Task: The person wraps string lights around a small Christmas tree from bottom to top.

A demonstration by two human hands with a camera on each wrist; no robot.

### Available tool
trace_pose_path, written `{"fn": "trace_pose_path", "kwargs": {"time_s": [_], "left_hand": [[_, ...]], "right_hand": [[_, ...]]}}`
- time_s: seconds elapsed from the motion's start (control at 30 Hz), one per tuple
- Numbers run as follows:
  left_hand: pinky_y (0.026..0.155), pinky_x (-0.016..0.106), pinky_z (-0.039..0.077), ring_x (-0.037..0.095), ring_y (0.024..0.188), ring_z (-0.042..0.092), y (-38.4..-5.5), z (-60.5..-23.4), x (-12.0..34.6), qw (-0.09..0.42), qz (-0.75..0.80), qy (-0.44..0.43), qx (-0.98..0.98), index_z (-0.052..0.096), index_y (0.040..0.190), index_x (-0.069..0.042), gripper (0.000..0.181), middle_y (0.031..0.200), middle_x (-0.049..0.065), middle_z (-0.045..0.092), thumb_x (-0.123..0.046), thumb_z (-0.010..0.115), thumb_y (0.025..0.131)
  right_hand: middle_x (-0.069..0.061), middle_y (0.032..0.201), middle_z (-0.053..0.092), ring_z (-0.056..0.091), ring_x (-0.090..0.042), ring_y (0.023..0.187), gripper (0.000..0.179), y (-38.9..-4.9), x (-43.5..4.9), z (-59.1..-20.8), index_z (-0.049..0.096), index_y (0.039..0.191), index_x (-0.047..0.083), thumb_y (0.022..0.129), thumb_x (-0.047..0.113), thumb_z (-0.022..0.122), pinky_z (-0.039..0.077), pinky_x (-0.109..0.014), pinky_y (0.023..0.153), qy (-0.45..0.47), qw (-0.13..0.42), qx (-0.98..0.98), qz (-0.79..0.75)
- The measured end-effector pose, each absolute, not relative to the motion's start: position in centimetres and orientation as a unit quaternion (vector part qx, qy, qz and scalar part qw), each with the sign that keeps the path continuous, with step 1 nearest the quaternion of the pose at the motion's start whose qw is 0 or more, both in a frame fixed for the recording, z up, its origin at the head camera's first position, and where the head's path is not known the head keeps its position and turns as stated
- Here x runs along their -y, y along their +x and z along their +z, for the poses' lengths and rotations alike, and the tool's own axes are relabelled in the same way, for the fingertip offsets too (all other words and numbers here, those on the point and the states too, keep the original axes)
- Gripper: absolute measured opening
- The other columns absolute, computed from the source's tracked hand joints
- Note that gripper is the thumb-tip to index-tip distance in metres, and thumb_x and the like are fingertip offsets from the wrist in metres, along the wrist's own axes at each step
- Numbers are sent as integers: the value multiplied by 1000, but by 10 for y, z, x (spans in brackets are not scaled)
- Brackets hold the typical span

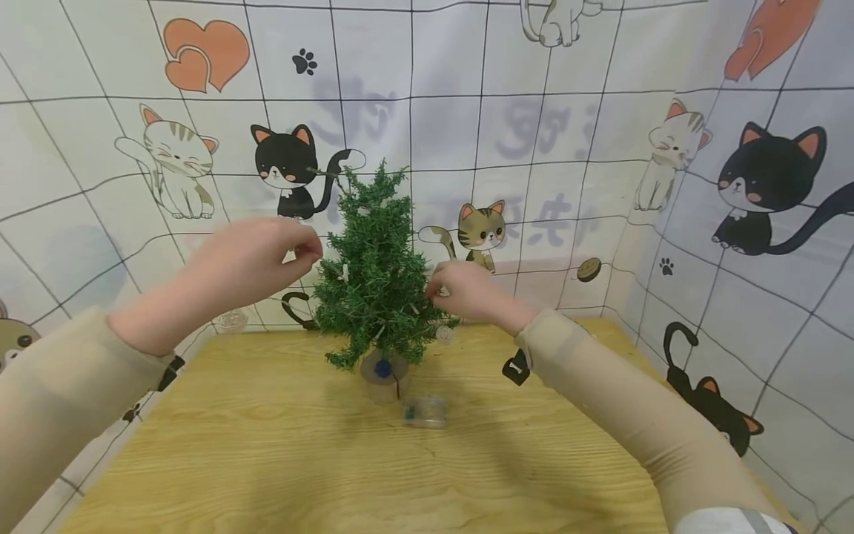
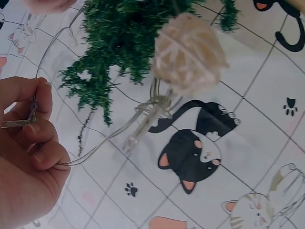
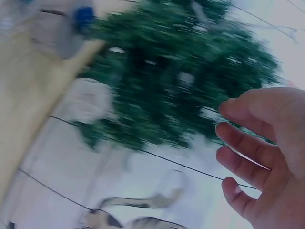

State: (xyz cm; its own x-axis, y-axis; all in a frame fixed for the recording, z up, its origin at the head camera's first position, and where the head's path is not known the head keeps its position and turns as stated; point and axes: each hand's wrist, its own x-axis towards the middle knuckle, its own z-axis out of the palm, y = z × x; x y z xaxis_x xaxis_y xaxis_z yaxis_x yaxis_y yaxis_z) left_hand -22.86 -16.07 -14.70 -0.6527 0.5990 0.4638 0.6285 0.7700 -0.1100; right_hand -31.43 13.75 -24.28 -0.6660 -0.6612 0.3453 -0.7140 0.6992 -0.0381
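A small green artificial Christmas tree [image 1: 373, 259] stands on a round base [image 1: 383, 389]. At the tree's left side, my left hand [image 1: 256, 256] pinches a thin clear wire [image 2: 95, 152] of a light string between thumb and fingers. From this wire hangs a pale woven ball [image 2: 189, 55], seen close up in the left wrist view. My right hand [image 1: 474, 291] is at the tree's right branches, its fingers loosely bent and thumb apart from them in the right wrist view. Another whitish ball [image 3: 90, 100] hangs low on the right side of the tree.
A clear plastic box [image 1: 425, 411] lies on the wooden table [image 1: 267, 445] just in front of the base. A blue knob [image 1: 383, 368] shows on the base. Behind and beside the table hangs a white gridded cloth [image 1: 440, 52] printed with cats.
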Motion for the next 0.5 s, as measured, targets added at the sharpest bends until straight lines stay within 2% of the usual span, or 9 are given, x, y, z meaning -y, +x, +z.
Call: {"fn": "trace_pose_path", "kwargs": {"time_s": [0.13,0.3,0.4,0.5], "left_hand": [[62,35,47,12,73,58,-227,-138,143,251,-16,-349,903,69,91,-17,12,88,-5,66,-10,60,93],[57,33,44,13,66,54,-227,-129,123,272,3,-365,891,69,93,-17,13,86,-4,64,-11,57,94],[54,33,43,14,62,53,-229,-125,114,292,5,-373,881,69,94,-15,14,86,-2,64,-12,56,95],[52,33,43,16,61,53,-231,-122,109,305,1,-373,876,69,95,-14,14,88,-1,65,-12,56,95]], "right_hand": [[-4,107,67,61,-17,93,23,-306,-138,-212,71,115,8,95,12,59,49,-35,76,367,123,904,181],[-9,125,62,58,-22,111,39,-297,-133,-184,55,135,8,97,15,53,45,-39,91,384,26,852,356],[-8,130,60,56,-23,117,43,-294,-129,-175,50,140,10,98,18,54,42,-42,97,384,-25,818,428],[-5,130,60,55,-19,119,43,-292,-124,-170,51,139,11,98,22,57,40,-46,99,379,-51,796,470]]}}
